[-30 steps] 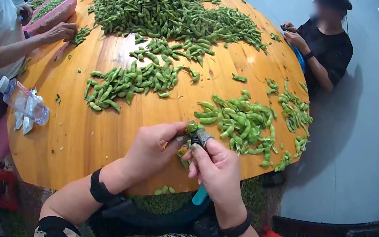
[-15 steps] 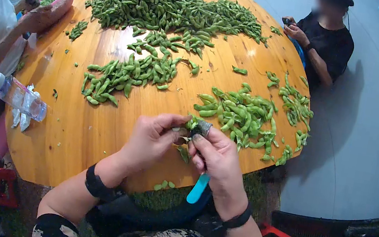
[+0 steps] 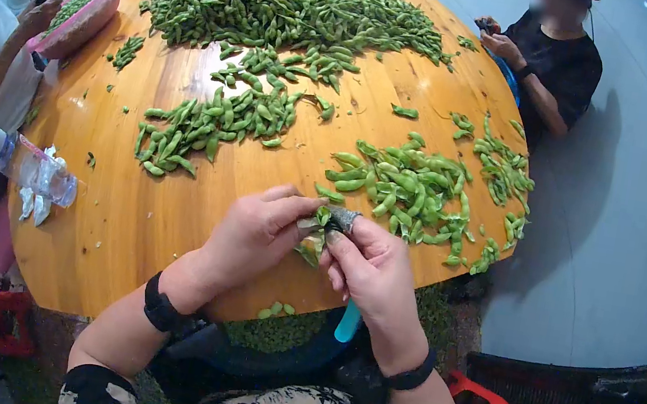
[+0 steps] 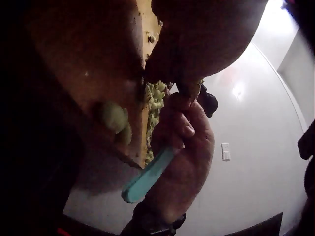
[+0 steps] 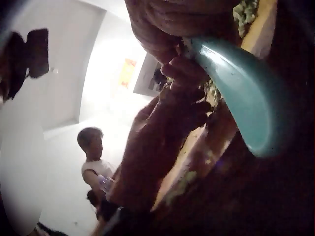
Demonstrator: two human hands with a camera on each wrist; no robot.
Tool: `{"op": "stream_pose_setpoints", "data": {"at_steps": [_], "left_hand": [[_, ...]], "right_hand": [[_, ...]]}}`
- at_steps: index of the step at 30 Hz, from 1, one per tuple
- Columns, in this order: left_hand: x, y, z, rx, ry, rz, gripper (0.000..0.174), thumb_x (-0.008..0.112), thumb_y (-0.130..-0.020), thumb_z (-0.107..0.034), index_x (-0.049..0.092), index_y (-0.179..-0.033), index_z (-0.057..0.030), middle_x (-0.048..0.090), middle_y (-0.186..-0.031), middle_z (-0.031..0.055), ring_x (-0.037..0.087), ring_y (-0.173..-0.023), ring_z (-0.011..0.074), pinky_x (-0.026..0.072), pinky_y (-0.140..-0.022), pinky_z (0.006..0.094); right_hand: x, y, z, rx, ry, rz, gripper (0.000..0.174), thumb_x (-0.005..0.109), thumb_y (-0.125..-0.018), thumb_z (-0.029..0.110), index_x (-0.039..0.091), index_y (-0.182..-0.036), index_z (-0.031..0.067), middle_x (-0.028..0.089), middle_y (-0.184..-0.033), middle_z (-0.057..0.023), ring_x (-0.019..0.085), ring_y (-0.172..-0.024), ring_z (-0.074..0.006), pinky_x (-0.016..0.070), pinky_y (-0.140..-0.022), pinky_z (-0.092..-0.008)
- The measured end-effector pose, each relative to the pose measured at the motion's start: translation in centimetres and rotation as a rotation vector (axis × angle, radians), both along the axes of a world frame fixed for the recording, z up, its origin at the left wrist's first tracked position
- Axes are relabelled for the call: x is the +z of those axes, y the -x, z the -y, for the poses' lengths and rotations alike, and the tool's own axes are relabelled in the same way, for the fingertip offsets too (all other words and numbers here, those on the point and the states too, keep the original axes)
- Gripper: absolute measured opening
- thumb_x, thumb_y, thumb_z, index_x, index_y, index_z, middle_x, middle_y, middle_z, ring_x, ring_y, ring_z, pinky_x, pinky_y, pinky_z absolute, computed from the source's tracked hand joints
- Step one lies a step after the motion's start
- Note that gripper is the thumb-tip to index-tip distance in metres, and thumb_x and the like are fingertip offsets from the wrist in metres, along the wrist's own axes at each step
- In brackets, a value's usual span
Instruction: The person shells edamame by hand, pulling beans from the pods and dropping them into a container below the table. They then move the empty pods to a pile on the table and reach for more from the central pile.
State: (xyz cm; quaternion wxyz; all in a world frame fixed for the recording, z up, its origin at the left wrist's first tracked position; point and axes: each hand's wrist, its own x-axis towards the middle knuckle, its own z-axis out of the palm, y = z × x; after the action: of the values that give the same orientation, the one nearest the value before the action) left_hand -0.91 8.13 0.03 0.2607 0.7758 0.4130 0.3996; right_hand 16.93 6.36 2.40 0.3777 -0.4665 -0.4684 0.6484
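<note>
Little has shifted in the last second. My left hand (image 3: 255,233) and right hand (image 3: 371,273) are still locked together over the near edge of the round wooden table (image 3: 149,234), only drawn a touch closer in. The pod (image 3: 320,223) sits where it was, pinched between my left thumb and forefinger. My other left fingers are loosely folded under.

My right fingers are curled round the teal-handled tool (image 3: 347,324). Its grey tip presses against the pod beside my thumb, and the handle pokes out below my palm, past the table edge. A green scrap hangs under the pod, a little higher than half a second ago; whether it is husk or bean I cannot tell.

I judge that I am still in the middle of working this one pod — it is not yet let go, and nothing new has joined the few loose beans (image 3: 275,309) at the rim. The nearest heap of pods (image 3: 406,186) lies untouched just beyond my right knuckles. Across the table to my left, another person's hand has gone from the tabletop up to the pink basin (image 3: 82,16).
</note>
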Motion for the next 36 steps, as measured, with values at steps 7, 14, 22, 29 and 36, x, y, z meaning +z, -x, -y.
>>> {"op": "stream_pose_setpoints", "data": {"at_steps": [7,14,22,29,36], "left_hand": [[0.0,-0.2,0.3,0.092,-0.091,-0.026,0.019,0.056,-0.079,0.0,0.06,-0.098,0.002,0.055,-0.074,0.0142,0.058,-0.064,0.0273,0.0467,-0.057,0.0345],[-0.4,0.1,0.0,0.109,0.681,0.445,0.023,0.041,-0.086,-0.002,0.061,-0.098,0.0021,0.06,-0.078,0.0021,0.054,-0.068,0.0083,0.0459,-0.062,0.0243],[-0.4,0.2,0.0,0.135,0.649,0.379,0.024,0.041,-0.086,0.0,0.061,-0.1,0.0029,0.061,-0.079,0.0012,0.053,-0.07,0.0057,0.0457,-0.063,0.0225],[0.7,0.3,0.2,0.156,0.554,0.315,0.024,0.043,-0.087,-0.001,0.061,-0.101,0.0028,0.06,-0.076,0.0036,0.055,-0.068,0.0079,0.0462,-0.061,0.0244],[-1.0,0.8,-0.3,0.227,0.029,-0.096,0.013,0.053,-0.084,-0.004,0.063,-0.091,-0.0015,0.057,-0.079,0.0107,0.058,-0.072,0.022,0.0472,-0.066,0.032]], "right_hand": [[-0.5,1.0,0.4,-0.028,-0.026,0.008,0.014,0.052,-0.092,0.007,0.062,-0.101,0.0035,0.056,-0.067,0.0047,0.045,-0.049,-0.0003,0.0347,-0.043,-0.0171],[-1.0,1.4,0.2,-0.038,-0.458,0.44,0.007,0.055,-0.087,0.005,0.058,-0.086,-0.0021,0.052,-0.061,-0.0093,0.052,-0.051,-0.0138,0.0378,-0.047,-0.0324],[0.2,1.7,-0.1,-0.051,-0.636,0.621,0.007,0.054,-0.084,0.003,0.056,-0.087,-0.002,0.055,-0.069,-0.0214,0.057,-0.062,-0.0374,0.0411,-0.054,-0.0428],[0.7,1.8,0.0,-0.031,-0.617,0.621,0.009,0.054,-0.084,0.003,0.058,-0.09,-0.0021,0.056,-0.071,-0.0217,0.058,-0.064,-0.0371,0.0426,-0.055,-0.0431],[0.5,0.0,-1.1,-0.175,-0.639,0.64,0.006,0.054,-0.084,0.004,0.056,-0.085,-0.0016,0.056,-0.071,-0.0211,0.058,-0.066,-0.0385,0.0434,-0.057,-0.0437]]}}
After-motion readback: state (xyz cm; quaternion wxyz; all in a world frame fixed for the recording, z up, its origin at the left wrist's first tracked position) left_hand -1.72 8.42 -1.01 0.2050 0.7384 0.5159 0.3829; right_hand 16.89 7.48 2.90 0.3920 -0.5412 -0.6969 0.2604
